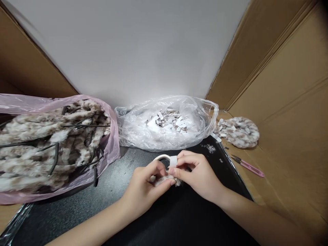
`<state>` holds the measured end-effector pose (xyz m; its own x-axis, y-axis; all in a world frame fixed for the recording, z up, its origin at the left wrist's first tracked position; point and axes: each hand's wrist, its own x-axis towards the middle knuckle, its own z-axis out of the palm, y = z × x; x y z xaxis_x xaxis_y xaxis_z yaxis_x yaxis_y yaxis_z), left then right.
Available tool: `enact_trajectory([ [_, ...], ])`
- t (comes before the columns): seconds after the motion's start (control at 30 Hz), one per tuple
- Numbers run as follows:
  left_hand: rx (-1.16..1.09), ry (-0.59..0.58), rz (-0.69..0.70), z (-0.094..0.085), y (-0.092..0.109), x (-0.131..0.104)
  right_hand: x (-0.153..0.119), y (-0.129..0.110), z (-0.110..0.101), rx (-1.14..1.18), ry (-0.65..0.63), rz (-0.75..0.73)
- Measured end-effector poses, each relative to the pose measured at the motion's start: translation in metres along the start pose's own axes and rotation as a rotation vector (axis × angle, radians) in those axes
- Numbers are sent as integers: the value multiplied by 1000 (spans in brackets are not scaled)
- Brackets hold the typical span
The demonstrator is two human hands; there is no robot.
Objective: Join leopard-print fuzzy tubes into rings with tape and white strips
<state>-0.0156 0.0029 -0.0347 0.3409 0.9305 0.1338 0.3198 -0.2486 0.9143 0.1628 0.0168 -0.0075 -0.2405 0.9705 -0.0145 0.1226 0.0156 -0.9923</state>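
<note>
My left hand (145,186) is closed in a pinch on a mottled, furry white-and-brown piece (164,179), low over the black work surface (194,218). My right hand (198,174) meets it, thumb and fingers pinched around a small white paper tag (173,161). From behind the left fingers a thin pale curved band (162,157) loops up to the tag. Whether band and fur are joined is hidden by my fingers.
At left, a pink plastic bag (114,136) holds furry strips (33,128) with black cords. Behind my hands, a clear plastic bag (133,136) contains white paper scraps (167,119). Pink-handled thread snips (248,166) and a furry bundle (242,132) lie right, beside a cardboard wall (289,112).
</note>
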Motion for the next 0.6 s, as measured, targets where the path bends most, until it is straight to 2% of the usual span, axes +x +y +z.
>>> enact_trajectory([
  [0.13, -144, -87, -97, 0, 3, 0, -1, -2, -1, 13, -46, 20],
  [0.3, -79, -193, -140, -3, 4, 5, -6, -10, -2, -82, -56, 1],
  [0.4, -216, -241, -219, -4, 6, 7, -9, -13, -3, -150, -89, -20],
  [0.5, -417, -250, -352, -5, 10, 9, -11, -12, -4, -197, -96, -91],
  [0.6, -505, -268, -460, -10, 16, 11, -13, -10, -4, -206, -106, -215],
])
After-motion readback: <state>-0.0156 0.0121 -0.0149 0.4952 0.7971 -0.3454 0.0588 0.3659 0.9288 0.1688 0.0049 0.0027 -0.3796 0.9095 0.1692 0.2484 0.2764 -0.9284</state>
